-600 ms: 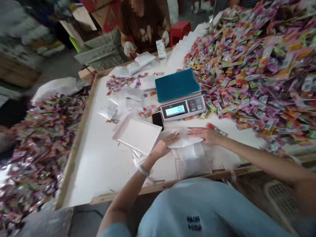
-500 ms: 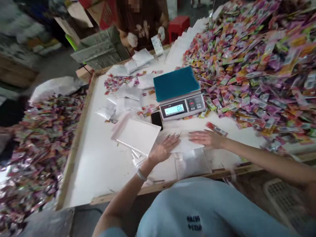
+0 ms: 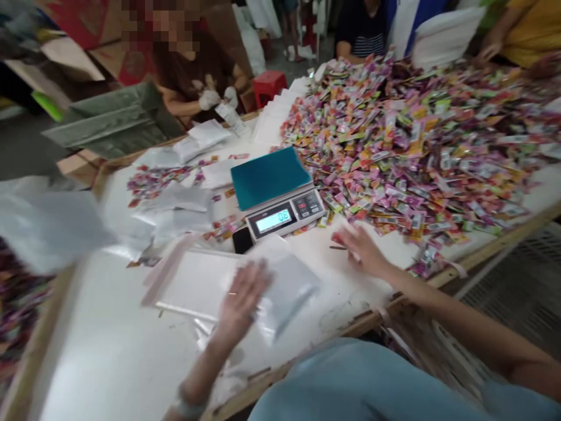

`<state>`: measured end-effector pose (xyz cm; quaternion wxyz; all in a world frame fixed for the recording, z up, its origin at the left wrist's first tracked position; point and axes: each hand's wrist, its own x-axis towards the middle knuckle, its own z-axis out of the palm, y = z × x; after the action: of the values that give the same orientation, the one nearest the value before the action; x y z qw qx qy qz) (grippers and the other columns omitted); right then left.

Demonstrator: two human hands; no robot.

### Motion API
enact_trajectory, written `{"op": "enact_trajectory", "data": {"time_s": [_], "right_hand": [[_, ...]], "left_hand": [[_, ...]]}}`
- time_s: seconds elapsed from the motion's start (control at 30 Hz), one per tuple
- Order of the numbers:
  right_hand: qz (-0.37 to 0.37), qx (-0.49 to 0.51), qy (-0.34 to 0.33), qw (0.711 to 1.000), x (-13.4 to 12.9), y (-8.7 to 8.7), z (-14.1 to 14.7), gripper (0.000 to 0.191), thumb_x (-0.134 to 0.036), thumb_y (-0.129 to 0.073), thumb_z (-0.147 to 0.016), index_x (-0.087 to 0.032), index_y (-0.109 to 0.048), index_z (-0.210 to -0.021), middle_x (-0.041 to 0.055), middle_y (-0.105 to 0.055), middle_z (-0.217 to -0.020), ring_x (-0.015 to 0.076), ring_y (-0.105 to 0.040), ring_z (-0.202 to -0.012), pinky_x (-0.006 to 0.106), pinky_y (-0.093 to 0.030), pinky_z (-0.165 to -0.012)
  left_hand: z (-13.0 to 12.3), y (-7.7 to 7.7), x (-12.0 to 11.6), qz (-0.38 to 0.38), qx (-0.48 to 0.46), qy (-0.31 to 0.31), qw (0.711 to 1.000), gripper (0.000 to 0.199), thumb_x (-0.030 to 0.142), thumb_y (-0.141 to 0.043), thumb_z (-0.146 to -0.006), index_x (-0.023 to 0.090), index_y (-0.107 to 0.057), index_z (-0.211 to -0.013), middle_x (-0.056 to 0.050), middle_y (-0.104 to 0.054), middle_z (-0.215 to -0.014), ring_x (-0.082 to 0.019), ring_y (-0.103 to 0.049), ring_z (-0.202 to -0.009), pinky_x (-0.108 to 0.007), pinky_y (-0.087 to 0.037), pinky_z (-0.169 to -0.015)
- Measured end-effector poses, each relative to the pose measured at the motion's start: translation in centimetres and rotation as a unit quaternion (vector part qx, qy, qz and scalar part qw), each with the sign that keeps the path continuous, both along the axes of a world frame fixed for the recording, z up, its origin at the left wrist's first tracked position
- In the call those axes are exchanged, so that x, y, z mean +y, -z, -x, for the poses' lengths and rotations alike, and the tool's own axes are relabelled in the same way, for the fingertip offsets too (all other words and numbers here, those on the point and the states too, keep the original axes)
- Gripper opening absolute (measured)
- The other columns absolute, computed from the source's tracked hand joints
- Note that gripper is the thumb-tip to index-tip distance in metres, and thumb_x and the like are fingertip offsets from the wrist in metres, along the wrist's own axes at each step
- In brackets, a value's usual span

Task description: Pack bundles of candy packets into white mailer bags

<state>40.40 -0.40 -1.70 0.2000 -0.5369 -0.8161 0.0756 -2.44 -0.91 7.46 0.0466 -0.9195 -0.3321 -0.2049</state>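
Note:
My left hand (image 3: 248, 292) lies palm down with its fingers stretched out, blurred by motion, at the left side of a full white plastic bag (image 3: 291, 280). Under and beside it is a stack of flat white bags (image 3: 193, 280) with a pinkish flap. My right hand (image 3: 366, 248) is right of the bag, its fingers bent around a small reddish packet (image 3: 339, 238), partly hidden and blurred. Beyond both hands stands a digital scale (image 3: 284, 219) with a bare teal plate and a lit display. A black phone (image 3: 242, 240) lies against its lower left corner.
A big heap of colourful small packets (image 3: 394, 152) covers the right of the table. Several filled white bags (image 3: 175, 210) lie at left. A blurred white bag (image 3: 56, 225) is over the left edge. A person in brown (image 3: 193, 82) with white gloves sits opposite.
The view has turned right. My hands have come apart from the flat white sheet they were pressing. The filled bag now lies beside my left hand, and a blurred bag shows at far left.

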Motion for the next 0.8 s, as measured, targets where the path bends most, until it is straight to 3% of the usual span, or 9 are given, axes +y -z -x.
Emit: {"op": "enact_trajectory", "data": {"time_s": [0.07, 0.13, 0.23, 0.3, 0.4, 0.53, 0.67, 0.73, 0.8], "right_hand": [[-0.008, -0.022, 0.222, 0.975, 2.7, -1.9, -6.9, 0.067, -0.041, -0.052, -0.097, -0.017, -0.046, -0.158, 0.0188, -0.043, -0.164, 0.0481, -0.024, -0.156, 0.074, -0.025, -0.122], [0.018, -0.049, 0.395, 0.917, 5.3, -3.0, -12.8, 0.071, -0.055, -0.053, -0.097, -0.015, -0.049, -0.156, 0.0222, -0.033, -0.168, 0.0565, -0.015, -0.155, 0.084, -0.019, -0.115], [0.097, -0.064, 0.478, 0.871, 8.1, -2.6, -15.5, 0.070, -0.063, -0.048, -0.098, -0.016, -0.057, -0.149, 0.0228, -0.031, -0.169, 0.0594, -0.013, -0.154, 0.089, -0.017, -0.109], [0.107, -0.065, 0.455, 0.882, 8.3, -1.5, -13.3, 0.067, -0.066, -0.046, -0.098, -0.018, -0.062, -0.143, 0.0211, -0.033, -0.169, 0.0564, -0.015, -0.155, 0.087, -0.016, -0.110], [0.098, -0.060, 0.374, 0.920, 6.3, -0.2, -7.2, 0.067, -0.069, -0.048, -0.096, -0.020, -0.067, -0.137, 0.0177, -0.037, -0.168, 0.0534, -0.019, -0.155, 0.085, -0.012, -0.115], [0.157, 0.015, 0.260, 0.953, 2.5, -0.2, -0.6, 0.077, -0.075, -0.046, -0.094, -0.024, -0.055, -0.151, 0.0144, -0.036, -0.169, 0.0523, -0.017, -0.157, 0.080, -0.015, -0.119], [0.181, 0.063, 0.079, 0.978, 0.3, -1.3, -0.4, 0.077, -0.070, -0.043, -0.098, -0.037, -0.029, -0.166, 0.0053, -0.032, -0.172, 0.0410, -0.023, -0.159, 0.065, -0.027, -0.124], [0.169, -0.009, 0.080, 0.982, -0.1, -1.7, -1.9, 0.076, -0.068, -0.050, -0.096, -0.038, -0.034, -0.164, 0.0054, -0.033, -0.172, 0.0442, -0.022, -0.159, 0.068, -0.024, -0.124], [0.161, -0.101, 0.140, 0.972, -0.1, -1.8, -3.2, 0.072, -0.064, -0.055, -0.095, -0.035, -0.043, -0.160, 0.0096, -0.036, -0.170, 0.0515, -0.022, -0.156, 0.075, -0.026, -0.119]], "left_hand": [[3.2, -5.0, 3.9, -0.025, -0.040, -0.075, 0.996, 0.085, 0.005, -0.045, -0.091, 0.042, -0.026, -0.164, 0.010, -0.026, -0.173, -0.024, -0.024, -0.162, -0.059, -0.023, -0.133], [5.2, -8.7, 6.9, -0.033, -0.068, -0.189, 0.979, 0.094, 0.007, -0.053, -0.086, 0.041, -0.017, -0.166, 0.012, -0.008, -0.176, -0.035, -0.004, -0.163, -0.074, -0.010, -0.129], [3.8, -9.9, 7.9, -0.037, -0.148, -0.224, 0.963, 0.100, 0.009, -0.063, -0.082, 0.038, -0.019, -0.167, 0.006, -0.014, -0.177, -0.041, -0.010, -0.162, -0.077, -0.010, -0.127], [0.1, -7.6, 6.4, -0.003, -0.185, -0.164, 0.969, 0.089, 0.012, -0.062, -0.089, 0.038, -0.025, -0.166, 0.003, -0.033, -0.172, -0.036, -0.029, -0.159, -0.068, -0.027, -0.129], [-7.3, -1.8, 2.9, 0.167, -0.136, -0.069, 0.974, 0.062, 0.019, -0.051, -0.102, 0.036, -0.038, -0.160, -0.004, -0.058, -0.156, -0.027, -0.057, -0.143, -0.052, -0.050, -0.120], [-13.9, 5.2, -0.8, 0.295, -0.030, -0.029, 0.955, 0.062, 0.037, -0.065, -0.099, 0.022, -0.045, -0.156, -0.019, -0.041, -0.167, -0.035, -0.038, -0.155, -0.054, -0.045, -0.123], [-12.5, 8.9, -2.0, 0.291, 0.006, -0.056, 0.955, 0.031, 0.029, -0.066, -0.097, 0.017, -0.066, -0.126, -0.020, -0.047, -0.162, -0.041, -0.028, -0.159, -0.062, -0.033, -0.128], [-10.4, 9.6, -2.4, 0.277, -0.020, -0.118, 0.953, 0.033, 0.018, -0.062, -0.096, 0.016, -0.063, -0.129, -0.020, -0.052, -0.158, -0.039, -0.030, -0.158, -0.060, -0.035, -0.127], [-8.9, 9.7, -2.8, 0.266, -0.077, -0.184, 0.943, 0.049, 0.013, -0.059, -0.094, 0.015, -0.052, -0.142, -0.022, -0.051, -0.156, -0.036, -0.036, -0.157, -0.055, -0.042, -0.124]]}}
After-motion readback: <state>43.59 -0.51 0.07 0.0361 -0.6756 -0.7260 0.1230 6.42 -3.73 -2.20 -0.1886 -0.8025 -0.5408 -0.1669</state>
